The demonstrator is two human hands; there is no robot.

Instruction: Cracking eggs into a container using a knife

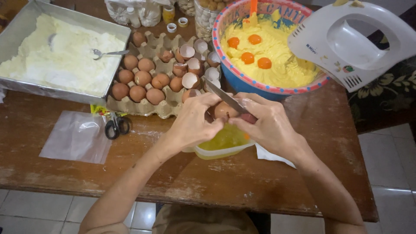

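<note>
Head view looks down on a worn wooden table where both hands meet over a small clear container holding yellowish liquid. The left hand and the right hand are pressed close together, fingertips pinching a brown egg between them, just above the container. The right hand also grips a knife, whose blade slants up and to the left across the top of the egg; whether the shell is already split is hard to tell from this angle.

Behind the hands lies a cardboard egg tray, with whole brown eggs on its left side and empty broken shells on its right. To the right of the tray stands a large bowl with a blue body and a pink patterned rim, filled with pale yellow batter and four orange yolks on top. A white hand mixer rests over the bowl's right edge.

At far left a metal baking tray holds pale powder with a spoon lying in it. Near the tray's front corner black-handled scissors lie beside a clear plastic bag. A white paper piece shows under the right wrist.
</note>
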